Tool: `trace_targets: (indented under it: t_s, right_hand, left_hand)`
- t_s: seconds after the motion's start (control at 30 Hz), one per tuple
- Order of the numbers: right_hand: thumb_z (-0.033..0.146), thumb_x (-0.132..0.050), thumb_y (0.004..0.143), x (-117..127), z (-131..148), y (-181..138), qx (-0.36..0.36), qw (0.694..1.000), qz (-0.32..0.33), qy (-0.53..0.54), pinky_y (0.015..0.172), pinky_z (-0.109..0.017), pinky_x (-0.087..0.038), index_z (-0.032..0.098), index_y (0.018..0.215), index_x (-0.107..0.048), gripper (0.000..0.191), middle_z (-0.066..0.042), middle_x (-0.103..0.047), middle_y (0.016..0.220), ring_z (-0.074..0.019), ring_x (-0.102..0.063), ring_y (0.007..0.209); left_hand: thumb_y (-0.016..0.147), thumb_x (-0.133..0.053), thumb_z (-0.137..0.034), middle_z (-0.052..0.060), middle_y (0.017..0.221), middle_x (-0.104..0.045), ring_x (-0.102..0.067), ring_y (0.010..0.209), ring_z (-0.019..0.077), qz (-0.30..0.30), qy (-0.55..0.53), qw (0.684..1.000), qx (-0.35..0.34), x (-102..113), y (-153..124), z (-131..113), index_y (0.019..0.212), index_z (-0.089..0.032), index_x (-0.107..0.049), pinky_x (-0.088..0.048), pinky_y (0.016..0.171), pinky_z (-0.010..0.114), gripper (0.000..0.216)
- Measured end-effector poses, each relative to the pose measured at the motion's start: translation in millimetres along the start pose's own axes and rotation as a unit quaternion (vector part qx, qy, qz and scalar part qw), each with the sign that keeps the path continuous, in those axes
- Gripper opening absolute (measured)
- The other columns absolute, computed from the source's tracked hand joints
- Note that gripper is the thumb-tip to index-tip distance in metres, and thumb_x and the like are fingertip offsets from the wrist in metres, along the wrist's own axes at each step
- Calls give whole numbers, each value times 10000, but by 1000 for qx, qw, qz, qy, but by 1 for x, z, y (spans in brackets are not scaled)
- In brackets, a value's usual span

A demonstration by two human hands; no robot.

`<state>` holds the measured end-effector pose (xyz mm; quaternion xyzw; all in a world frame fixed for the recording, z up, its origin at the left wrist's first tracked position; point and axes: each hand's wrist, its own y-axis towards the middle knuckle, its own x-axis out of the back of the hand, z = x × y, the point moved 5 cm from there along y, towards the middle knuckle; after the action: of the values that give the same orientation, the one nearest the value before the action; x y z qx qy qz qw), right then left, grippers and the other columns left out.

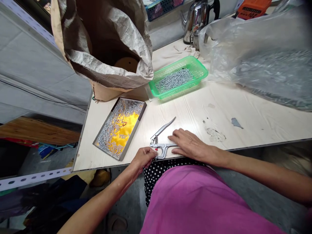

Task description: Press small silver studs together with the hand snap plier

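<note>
Grey metal snap pliers (pixel 163 146) lie at the table's front edge, with one handle raised and a spring and a small red part near the jaw. My left hand (pixel 144 156) is closed in a pinch right at the jaw; what sits between its fingertips is too small to make out. The fixed handle runs between the thumb and fingers of my right hand (pixel 190 145), which rests around its end. Left of the pliers, a shallow tray (pixel 131 135) with a yellow bottom holds many small silvery metal pieces.
Behind the tray stands a large open woven sack (pixel 126 81). A green plastic basket (pixel 180 92) contains more silvery pieces. A clear plastic bag (pixel 268 65) fills the right back of the table (pixel 190 113). A metal kettle (pixel 196 21) and an orange box (pixel 254 8) stand farther back.
</note>
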<state>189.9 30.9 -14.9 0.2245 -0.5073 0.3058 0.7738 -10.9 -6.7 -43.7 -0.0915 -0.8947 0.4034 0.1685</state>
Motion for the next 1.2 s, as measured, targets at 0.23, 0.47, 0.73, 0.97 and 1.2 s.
trace_targets:
  t_s: [0.23,0.47,0.73,0.97,1.2]
  right_hand:
    - [639,-785,605,2,-36,40,60,996,45,-46,1059,-607,-276,128,1440,-353,1070,-238,-409,1438,-430,-312,1346]
    - [507,-762,701,7,-26,36,62,997,48,-20,1060,-608,-268,155,1417,-396,878,-176,-558,1289,-355,-483,1185]
    - [384,-697,818,7,-23,20,73,997,22,28,1073,-603,-228,171,1442,-355,743,-147,-591,1253,-306,-497,1147]
    - [343,-668,849,-2,-19,14,65,998,-8,24,1060,-544,-256,167,1450,-329,711,-151,-589,1270,-278,-508,1131]
    - [406,-779,717,2,-24,5,-1,1000,-19,-23,1032,-554,-314,106,1422,-350,878,-193,-563,1292,-328,-520,1136]
  left_hand:
    - [658,-710,-431,-116,399,-410,-289,293,37,-22,-27,999,-2,-3,-3,1,659,-198,-471,-171,309,178,333]
    - [677,-706,-406,-115,405,-412,-286,287,40,-35,-29,999,0,-4,-4,0,656,-205,-455,-177,311,181,322]
    - [764,-619,-447,-89,459,-423,-338,349,76,-74,58,995,-21,-2,-6,5,695,-196,-500,-268,369,210,286]
    - [910,-547,-352,86,1088,-598,-592,985,229,-249,389,832,-307,-9,-28,-43,1190,-199,-558,-494,816,354,319]
    - [789,-734,-397,130,1267,-548,-506,1136,289,-65,544,738,-394,-38,7,-82,1404,-182,-365,-450,966,441,749]
